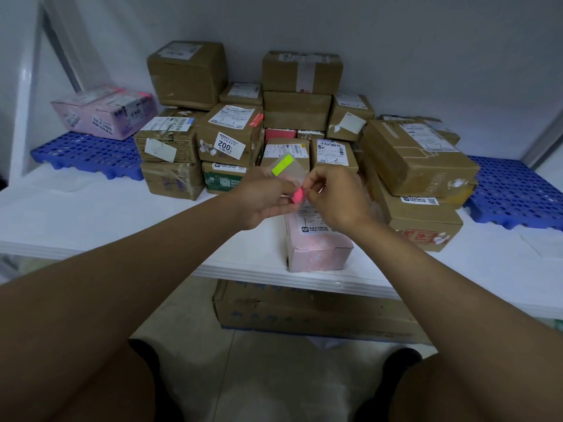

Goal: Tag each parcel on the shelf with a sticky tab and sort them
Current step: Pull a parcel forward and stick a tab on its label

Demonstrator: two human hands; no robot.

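- Left hand (264, 196) gripped the tab sheet (286, 169); right hand (333, 198) pinched a pink tab (298, 195), apparently peeling it
- Pink parcel (316, 242) sat below on the shelf (91, 220) edge; next: press tab on it
- Untagged-looking stack (231, 138) behind

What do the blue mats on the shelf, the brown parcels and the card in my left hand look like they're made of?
Blue mats: likely moulded plastic, given the uniform colour and regular grid of holes. Brown parcels: corrugated cardboard, matte, creased, taped, with paper labels. Card held in the left hand: seemingly a clear plastic sheet, since the boxes show through it.
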